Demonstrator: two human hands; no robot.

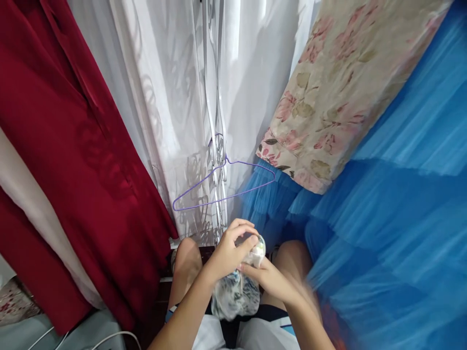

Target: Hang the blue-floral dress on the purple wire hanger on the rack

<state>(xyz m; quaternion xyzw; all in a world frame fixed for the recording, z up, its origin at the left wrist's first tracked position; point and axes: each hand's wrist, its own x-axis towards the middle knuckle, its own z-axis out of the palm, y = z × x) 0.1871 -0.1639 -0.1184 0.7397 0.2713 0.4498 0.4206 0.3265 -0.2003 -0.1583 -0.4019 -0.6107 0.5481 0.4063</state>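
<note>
A crumpled bundle [236, 294], whitish with blue and green patterning, hangs over my lap between my knees. Whether it is cloth or a plastic bag I cannot tell. At its upper end is a rounded, shiny, pale part [260, 249], blurred by motion. My left hand [233, 248] curls over this upper end, with thumb and fingers bent around it. From below and to the right, my right hand [266, 277] closes on the narrow gathered part, its fingers mostly hidden. A purple wire hanger [222, 200] hangs just beyond my hands, with nothing on it.
Long red fabric [98, 160] hangs at left, white curtains [164, 87] behind. A floral cloth [321, 107] and blue ruffled tulle [394, 233] hang close at right. White metal strips [213, 97] run down the middle. A white cable [116, 334] lies at lower left.
</note>
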